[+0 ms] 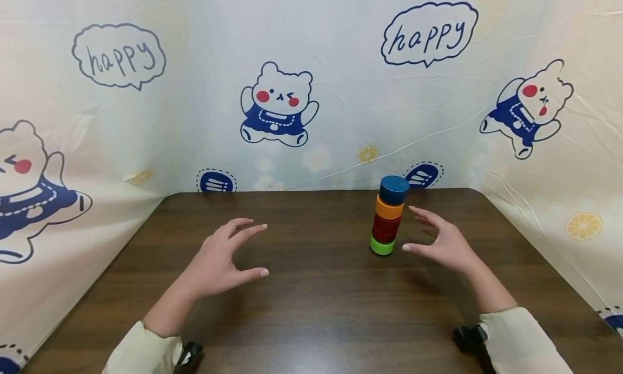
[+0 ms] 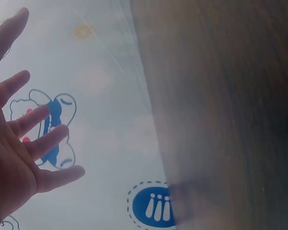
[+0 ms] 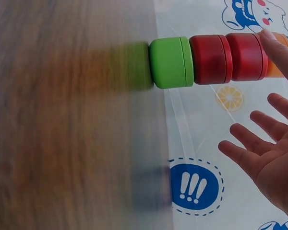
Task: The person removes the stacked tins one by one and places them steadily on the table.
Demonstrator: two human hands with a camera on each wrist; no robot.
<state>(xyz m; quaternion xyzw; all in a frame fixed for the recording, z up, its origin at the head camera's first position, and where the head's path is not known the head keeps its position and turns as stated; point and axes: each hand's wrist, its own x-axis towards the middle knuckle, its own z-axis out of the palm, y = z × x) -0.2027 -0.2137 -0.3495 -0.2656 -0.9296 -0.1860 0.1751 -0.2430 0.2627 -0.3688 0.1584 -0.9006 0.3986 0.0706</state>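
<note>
A column of small round lidded pots stands on the wooden table (image 1: 311,309), right of centre. Bottom to top it has a green pot (image 1: 382,246), two dark red pots (image 1: 386,228), an orange pot (image 1: 389,207) and a blue pot (image 1: 394,189). Just right of the column hovers my right hand (image 1: 445,245), fingers spread and a small gap showing in the head view. Its thumb overlaps the upper pots in the right wrist view. Over the table's left side, my left hand (image 1: 219,263) is held with fingers apart and nothing in it.
Behind the table hangs a pale curtain (image 1: 340,120) printed with bears, lemon slices and "happy" bubbles; it also runs along both sides. A dark strap device (image 1: 469,339) sits on the right wrist, and another dark device (image 1: 190,355) on the left.
</note>
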